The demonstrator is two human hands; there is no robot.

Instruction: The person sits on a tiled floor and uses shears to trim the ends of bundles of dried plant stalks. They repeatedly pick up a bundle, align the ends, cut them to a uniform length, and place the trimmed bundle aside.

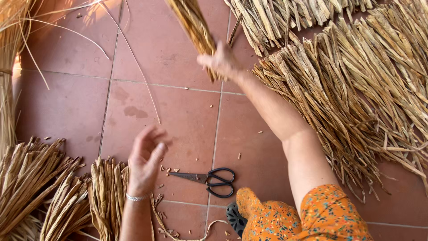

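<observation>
My right hand [221, 62] is stretched out over the tiled floor, shut on a bundle of dried straw strips [192, 23] that slants up toward the top edge. My left hand [146, 159] hovers lower left with its fingers apart and nothing in it; a thin bracelet circles its wrist. Just below the left hand stands a short cut bundle of straw [107, 196]. Black-handled scissors [209, 180] lie on the tiles between my two arms.
A wide heap of dried straw strips [356, 89] covers the right side. More tied bundles [31, 183] lie at the lower left, and long thin stalks [9, 67] run along the left edge. Small straw cuttings dot the red floor tiles [178, 111].
</observation>
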